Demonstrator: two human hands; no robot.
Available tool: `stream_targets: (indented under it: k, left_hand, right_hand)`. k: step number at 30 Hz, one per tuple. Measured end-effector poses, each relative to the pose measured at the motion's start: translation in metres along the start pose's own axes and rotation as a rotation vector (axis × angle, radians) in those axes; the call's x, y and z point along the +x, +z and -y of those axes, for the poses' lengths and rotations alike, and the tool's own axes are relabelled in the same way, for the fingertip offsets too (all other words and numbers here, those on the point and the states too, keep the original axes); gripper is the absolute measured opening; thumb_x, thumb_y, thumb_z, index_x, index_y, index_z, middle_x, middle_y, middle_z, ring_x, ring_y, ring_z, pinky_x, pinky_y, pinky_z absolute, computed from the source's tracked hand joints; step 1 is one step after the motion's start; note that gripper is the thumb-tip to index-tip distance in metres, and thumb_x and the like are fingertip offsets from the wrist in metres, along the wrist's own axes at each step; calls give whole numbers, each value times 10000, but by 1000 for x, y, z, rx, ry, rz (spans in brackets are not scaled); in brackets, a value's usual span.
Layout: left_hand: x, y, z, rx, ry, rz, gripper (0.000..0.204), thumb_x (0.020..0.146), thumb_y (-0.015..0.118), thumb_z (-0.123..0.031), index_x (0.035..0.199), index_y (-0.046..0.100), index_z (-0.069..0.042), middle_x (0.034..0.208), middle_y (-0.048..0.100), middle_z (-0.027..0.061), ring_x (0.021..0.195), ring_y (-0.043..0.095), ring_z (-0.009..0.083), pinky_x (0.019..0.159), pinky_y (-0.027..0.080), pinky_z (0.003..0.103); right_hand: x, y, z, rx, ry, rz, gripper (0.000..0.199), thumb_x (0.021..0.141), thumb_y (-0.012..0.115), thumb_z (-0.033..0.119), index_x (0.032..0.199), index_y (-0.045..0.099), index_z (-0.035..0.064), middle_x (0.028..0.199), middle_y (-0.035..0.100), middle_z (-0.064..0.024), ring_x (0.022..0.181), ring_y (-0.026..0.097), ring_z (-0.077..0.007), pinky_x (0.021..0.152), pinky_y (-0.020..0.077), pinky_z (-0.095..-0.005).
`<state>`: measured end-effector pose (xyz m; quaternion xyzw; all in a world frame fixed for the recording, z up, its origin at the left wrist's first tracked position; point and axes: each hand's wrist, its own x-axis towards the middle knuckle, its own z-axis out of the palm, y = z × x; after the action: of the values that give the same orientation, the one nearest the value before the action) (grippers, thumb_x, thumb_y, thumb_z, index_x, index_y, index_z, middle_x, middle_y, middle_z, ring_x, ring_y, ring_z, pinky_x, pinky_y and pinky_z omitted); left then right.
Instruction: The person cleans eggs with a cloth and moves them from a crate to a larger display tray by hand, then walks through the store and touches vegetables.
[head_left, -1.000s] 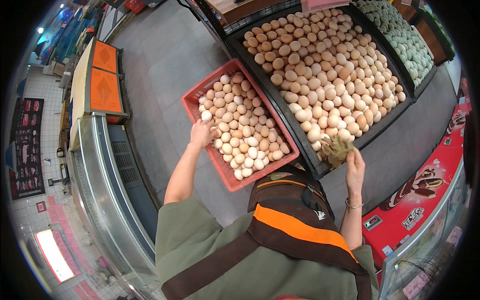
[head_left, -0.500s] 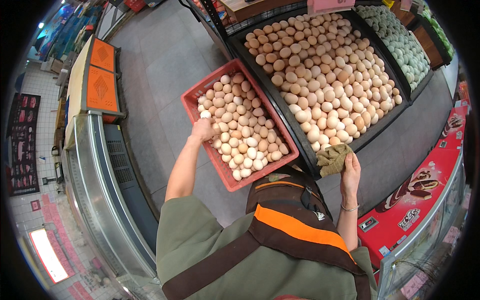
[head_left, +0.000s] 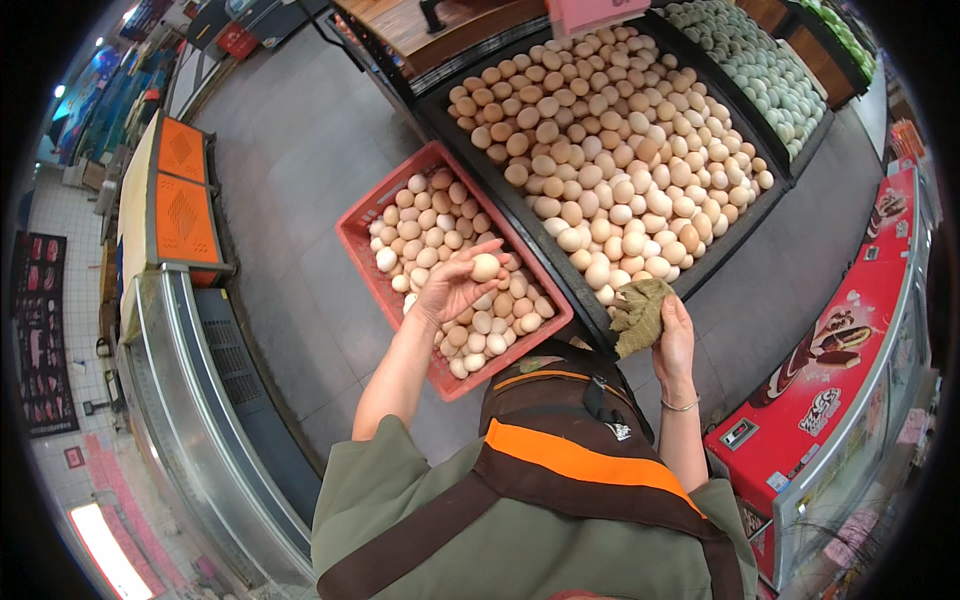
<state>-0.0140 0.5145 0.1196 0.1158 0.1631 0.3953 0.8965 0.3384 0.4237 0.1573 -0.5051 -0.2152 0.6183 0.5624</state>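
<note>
Over a red plastic crate (head_left: 362, 250) of brown and pale eggs, my left hand (head_left: 450, 290) holds up one light-coloured egg (head_left: 485, 267) between thumb and fingers. My right hand (head_left: 675, 345) grips a crumpled olive-brown cloth (head_left: 640, 315) at the near corner of the black display bin (head_left: 535, 230). That bin is heaped with brown eggs (head_left: 630, 150). The crate sits against the bin's left side, and eggs fill it below my left hand. Part of the crate's contents is hidden behind my hand and wrist.
Bluish-green eggs (head_left: 745, 65) fill another bin at the far right. A red chest freezer (head_left: 800, 400) stands at my right. Along the left runs a glass-and-metal display case (head_left: 200, 400) with orange panels (head_left: 188, 215) beyond it. A pink sign (head_left: 595, 12) hangs above the eggs.
My left hand has come up from the crate's left side toward the right, now with an egg in its fingers. The cloth in my right hand has shifted shape slightly. The view has moved.
</note>
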Motion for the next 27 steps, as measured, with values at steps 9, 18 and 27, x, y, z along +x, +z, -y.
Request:
stream_targets:
  k: [9,18,27]
  left_hand:
    - [173,25,9,1633,392,-258,495,806,678,-156,1262,547,-16,1196,609,155,1070,603,291,913,488,360]
    - [276,10,10,2528,364,-185,289,725,652,-83,1013,632,-91,1053,640,104,1078,540,325,873,489,427]
    - [329,0,-24,2346,228,-405,306,920,469,-164,1191,574,-66,1208,600,165,1161,516,325,984,405,474]
  right_hand:
    - [-7,-28,-9,-60,-20,-126,340,1042,416,226,1230,550,-23,1142,632,-75,1007,613,-140,894,494,-291]
    - [-31,-53,-11,-56,-31,-242,314,1037,420,207,1188,554,-34,1106,641,-101,961,628,-170,858,510,-307]
    - [-29,-46,-2,-94,-14,-221,308,1038,422,217,1158,560,-31,1063,651,-110,929,638,-185,834,522,-317]
